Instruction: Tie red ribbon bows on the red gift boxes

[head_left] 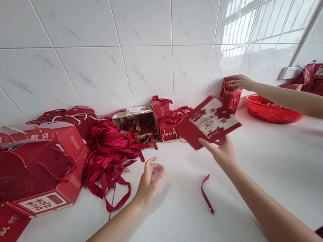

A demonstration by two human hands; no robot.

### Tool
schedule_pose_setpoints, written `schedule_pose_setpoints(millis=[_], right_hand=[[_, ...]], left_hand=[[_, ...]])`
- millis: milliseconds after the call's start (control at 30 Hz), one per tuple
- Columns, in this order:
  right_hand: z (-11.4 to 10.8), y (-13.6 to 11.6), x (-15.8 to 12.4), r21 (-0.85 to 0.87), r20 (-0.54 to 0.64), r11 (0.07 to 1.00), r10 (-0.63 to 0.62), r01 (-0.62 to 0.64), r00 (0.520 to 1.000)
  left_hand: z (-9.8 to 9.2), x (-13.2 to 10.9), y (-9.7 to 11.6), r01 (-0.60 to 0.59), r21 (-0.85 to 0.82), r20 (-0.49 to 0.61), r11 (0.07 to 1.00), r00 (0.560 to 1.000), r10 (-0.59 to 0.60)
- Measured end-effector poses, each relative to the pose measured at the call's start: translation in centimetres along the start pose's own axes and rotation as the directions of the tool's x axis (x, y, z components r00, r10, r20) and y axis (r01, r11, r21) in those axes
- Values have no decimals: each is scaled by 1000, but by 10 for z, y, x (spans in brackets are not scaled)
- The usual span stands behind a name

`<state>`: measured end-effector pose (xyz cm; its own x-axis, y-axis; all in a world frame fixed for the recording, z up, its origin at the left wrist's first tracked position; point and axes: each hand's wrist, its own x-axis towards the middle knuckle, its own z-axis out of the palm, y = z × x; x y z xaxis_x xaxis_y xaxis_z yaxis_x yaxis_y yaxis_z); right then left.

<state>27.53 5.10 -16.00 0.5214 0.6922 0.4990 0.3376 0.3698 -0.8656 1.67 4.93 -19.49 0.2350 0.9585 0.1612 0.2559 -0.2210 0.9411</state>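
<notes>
My right hand (224, 153) grips the lower edge of a red gift box (210, 121) with a pale printed panel, tilted and lifted above the white table. My left hand (150, 181) hovers over the table with its fingers loosely bent and apart, holding nothing. A short dark-red strap (204, 195) with a small gold piece at one end lies between my forearms. Left of my left hand is a heap of red ribbons (104, 145). Behind it stands an open cardboard box (156, 126) containing red and gold-coloured pieces.
Red gift boxes with rope handles (35, 168) are stacked on the left. Small red boxes (161, 109) stand by the tiled wall. At right, another person's hand (242, 82) touches a red box near a red plastic basket (272, 110). A power strip (289, 72) sits behind.
</notes>
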Motion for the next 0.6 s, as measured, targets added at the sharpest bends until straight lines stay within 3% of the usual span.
schedule_pose_setpoints(millis=[100,300,400,600], right_hand=[[-15,29,36,-43,-263,999,-13,2,965],[-34,103,91,-94,-403,982,112,-163,908],[-28,136,111,-135,-412,960,172,-247,895],[7,173,158,-159,-242,960,188,-230,952]], left_hand=[[1,1,3,20,23,-18,1000,1000,-20],[4,5,3,69,72,15,995,997,-70],[4,9,-2,74,70,37,995,996,-77],[2,13,-17,81,32,36,996,996,-82]])
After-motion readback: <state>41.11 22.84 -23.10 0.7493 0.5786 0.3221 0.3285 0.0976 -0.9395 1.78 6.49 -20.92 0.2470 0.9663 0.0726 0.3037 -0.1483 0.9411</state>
